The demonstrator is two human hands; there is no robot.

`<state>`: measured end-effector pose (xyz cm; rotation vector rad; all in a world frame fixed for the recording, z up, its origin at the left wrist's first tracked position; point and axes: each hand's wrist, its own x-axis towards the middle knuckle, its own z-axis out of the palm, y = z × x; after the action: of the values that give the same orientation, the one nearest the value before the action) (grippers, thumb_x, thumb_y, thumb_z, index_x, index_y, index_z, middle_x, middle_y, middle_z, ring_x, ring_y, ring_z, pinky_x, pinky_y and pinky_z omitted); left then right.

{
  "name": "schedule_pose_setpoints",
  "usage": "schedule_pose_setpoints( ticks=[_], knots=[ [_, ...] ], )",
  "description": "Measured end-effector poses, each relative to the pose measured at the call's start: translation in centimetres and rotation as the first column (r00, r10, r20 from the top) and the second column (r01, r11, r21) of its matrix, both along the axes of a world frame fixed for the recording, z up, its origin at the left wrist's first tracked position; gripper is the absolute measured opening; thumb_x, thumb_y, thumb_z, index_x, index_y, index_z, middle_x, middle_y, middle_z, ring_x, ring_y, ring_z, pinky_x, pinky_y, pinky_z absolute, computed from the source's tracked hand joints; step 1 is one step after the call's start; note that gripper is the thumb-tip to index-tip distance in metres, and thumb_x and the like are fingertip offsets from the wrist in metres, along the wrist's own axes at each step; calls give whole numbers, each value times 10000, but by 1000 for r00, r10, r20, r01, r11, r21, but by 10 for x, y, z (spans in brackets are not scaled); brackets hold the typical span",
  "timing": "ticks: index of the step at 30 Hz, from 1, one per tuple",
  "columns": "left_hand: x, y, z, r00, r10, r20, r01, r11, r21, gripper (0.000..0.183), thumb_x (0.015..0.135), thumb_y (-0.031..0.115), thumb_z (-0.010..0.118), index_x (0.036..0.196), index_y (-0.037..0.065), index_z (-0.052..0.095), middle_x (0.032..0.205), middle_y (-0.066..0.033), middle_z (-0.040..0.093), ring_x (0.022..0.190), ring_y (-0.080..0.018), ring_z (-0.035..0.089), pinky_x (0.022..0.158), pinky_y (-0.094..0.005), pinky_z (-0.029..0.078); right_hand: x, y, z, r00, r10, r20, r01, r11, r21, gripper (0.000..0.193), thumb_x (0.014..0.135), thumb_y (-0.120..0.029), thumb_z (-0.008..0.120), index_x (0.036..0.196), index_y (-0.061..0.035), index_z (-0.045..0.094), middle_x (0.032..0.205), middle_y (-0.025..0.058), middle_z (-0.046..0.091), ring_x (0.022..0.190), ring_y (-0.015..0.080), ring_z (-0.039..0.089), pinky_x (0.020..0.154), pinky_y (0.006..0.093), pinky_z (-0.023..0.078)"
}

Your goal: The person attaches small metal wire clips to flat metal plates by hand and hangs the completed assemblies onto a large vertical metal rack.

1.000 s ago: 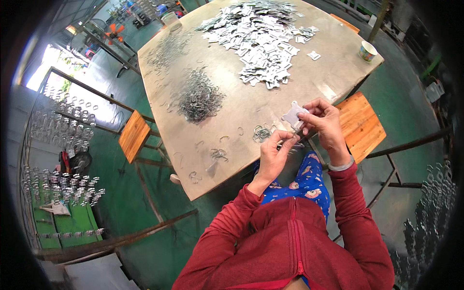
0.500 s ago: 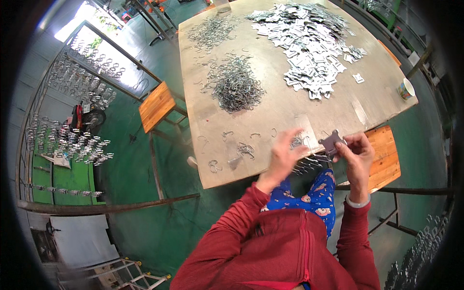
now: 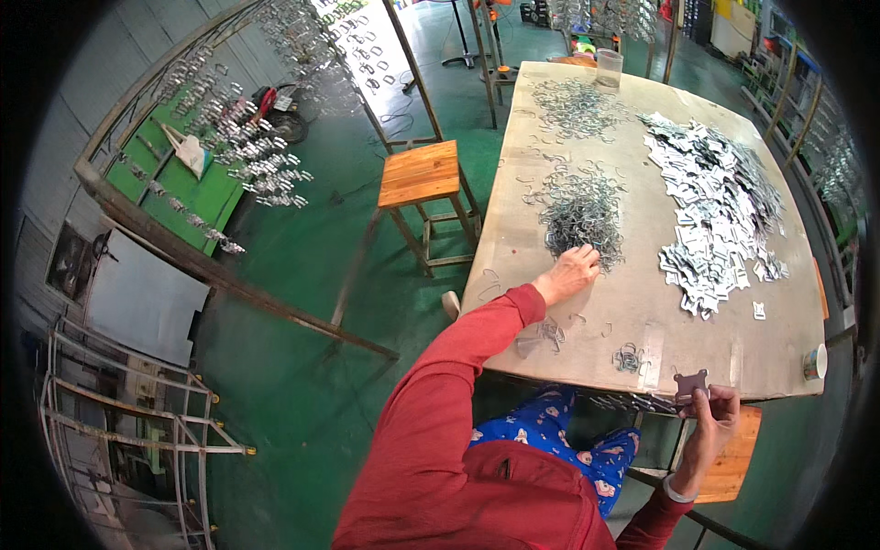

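Note:
My left hand (image 3: 570, 273) reaches forward to the near edge of a dense pile of bent metal wire hooks (image 3: 582, 220). Its fingers are curled together at the hooks, and what lies between the fingertips is hidden. Over the table's near right edge, my right hand (image 3: 715, 423) pinches a flat, dark metal plate (image 3: 692, 385) with notched corners between thumb and fingers. A small cluster of hooks (image 3: 629, 358) lies on the tabletop between the two hands.
A large heap of pale flat metal plates (image 3: 715, 211) covers the table's right part. Looser hooks (image 3: 573, 108) and a clear plastic cup (image 3: 609, 69) are at the far end. A paper cup (image 3: 815, 362) stands at the right edge. Wooden stools (image 3: 420, 174) flank the table.
My left hand has moved away from the right hand, forward to the hook pile. My right hand still holds the plate. The view has swung left.

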<state>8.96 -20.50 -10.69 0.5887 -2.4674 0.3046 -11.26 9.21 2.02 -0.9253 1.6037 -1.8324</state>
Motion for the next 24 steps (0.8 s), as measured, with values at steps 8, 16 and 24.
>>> schedule_pose_setpoints(
  ticks=[8,16,24],
  knots=[
    [-8,-1,-2,999,28,41,-24,995,-93,86,750,159,505,736,84,544,834,-55,491,868,-196,479,724,-332,397,-3,5,0,999,-18,-38,17,999,-30,138,788,44,614,833,-30,506,719,24,526,550,89,524,435,220,446],
    [-4,1,-4,993,74,95,-62,990,-128,87,762,156,511,723,84,542,833,-60,488,870,-194,468,706,-338,386,-5,17,-8,998,-5,-65,3,999,-34,125,797,29,608,834,-32,506,786,24,499,614,90,518,441,220,448],
    [-7,-4,-4,911,172,-374,26,882,470,98,787,-5,453,874,12,411,869,-174,499,845,-352,511,724,-418,416,9,16,9,998,-8,-67,6,1000,-25,121,805,19,607,828,-34,501,751,24,512,584,87,512,453,217,442]
  ],
)
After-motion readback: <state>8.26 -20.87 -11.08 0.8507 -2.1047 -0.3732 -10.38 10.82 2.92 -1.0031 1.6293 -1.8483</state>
